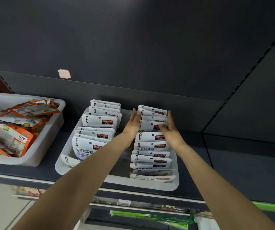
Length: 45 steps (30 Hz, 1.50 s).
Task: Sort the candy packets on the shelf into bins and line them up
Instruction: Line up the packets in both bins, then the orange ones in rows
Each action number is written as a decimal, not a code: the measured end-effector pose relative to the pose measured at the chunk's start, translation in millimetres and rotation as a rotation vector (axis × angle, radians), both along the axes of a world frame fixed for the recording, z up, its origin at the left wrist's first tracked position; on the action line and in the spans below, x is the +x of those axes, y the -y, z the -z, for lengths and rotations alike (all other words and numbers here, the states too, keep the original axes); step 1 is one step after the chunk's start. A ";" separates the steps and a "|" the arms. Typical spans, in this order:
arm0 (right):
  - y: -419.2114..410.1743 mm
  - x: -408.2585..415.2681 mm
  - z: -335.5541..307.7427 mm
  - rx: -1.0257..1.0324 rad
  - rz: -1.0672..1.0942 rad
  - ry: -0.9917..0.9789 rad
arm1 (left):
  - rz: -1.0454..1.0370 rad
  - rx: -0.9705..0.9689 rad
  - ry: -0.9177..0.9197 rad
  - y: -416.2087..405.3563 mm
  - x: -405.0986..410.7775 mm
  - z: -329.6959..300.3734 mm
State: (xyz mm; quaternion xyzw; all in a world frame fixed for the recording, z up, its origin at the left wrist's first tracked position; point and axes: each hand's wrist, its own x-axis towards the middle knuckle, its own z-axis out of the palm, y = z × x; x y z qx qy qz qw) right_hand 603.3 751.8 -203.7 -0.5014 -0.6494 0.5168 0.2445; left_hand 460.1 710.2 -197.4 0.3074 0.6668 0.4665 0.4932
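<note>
A white bin [175,185] on the dark shelf holds two rows of white candy packets standing on edge. The left row [97,130] runs front to back; the right row [151,146] does the same. My left hand [132,125] lies flat with straight fingers against the left side of the right row's rear packets. On the other side, my right hand [170,130] presses against the same packets, fingers extended, thumb across a packet's front. One packet [70,161] at the front left leans over.
A second white bin [50,130] at the left holds a loose pile of orange packets [14,127]. A torn sticker [64,73] is on the shelf's dark back wall. Lower shelves with green strips show below.
</note>
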 end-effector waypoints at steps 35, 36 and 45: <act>30.5 31.6 -18.8 0.086 0.011 0.002 | 0.191 0.099 -0.378 30.0 -4.0 -8.1; 39.7 35.8 -17.1 0.090 -0.002 -0.019 | 0.241 0.114 -0.426 39.6 -2.0 -7.9; 93.4 43.9 -6.1 -0.022 0.004 -0.076 | 0.423 0.042 -0.584 92.0 14.0 -2.2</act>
